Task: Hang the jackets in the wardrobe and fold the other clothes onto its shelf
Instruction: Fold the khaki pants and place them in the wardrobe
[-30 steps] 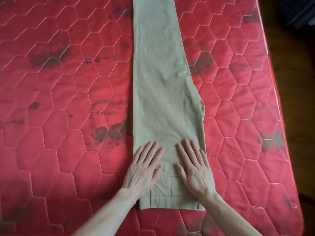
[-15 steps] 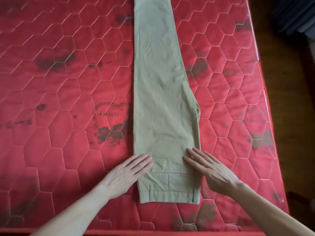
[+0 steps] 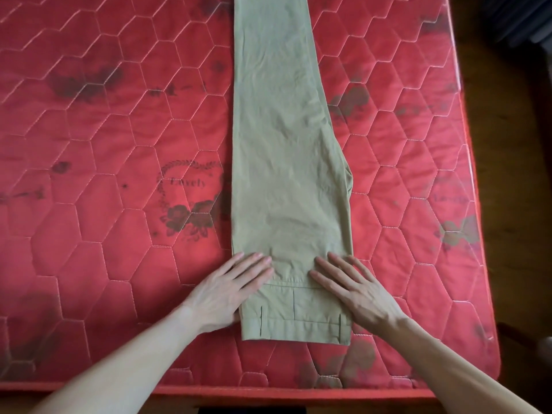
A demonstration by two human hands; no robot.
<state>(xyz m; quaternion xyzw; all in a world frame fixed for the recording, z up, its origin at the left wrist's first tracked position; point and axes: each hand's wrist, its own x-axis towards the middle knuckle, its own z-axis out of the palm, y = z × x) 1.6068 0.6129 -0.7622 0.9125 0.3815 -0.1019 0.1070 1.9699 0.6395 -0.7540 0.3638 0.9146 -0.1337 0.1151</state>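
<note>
Red quilted mattress (image 3: 104,264) supports khaki trousers (image 3: 286,174), folded lengthwise with the legs running away from the person. Left hand (image 3: 230,291) lies flat, fingers straight, on the waistband's left edge. Right hand (image 3: 355,291) lies flat, fingers spread, on the right edge. Neither hand grips the cloth. Waistband lies between both palms.

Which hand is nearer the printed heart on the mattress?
Left. The left hand lies just below and right of the heart; the right hand sits across the trousers.
</note>
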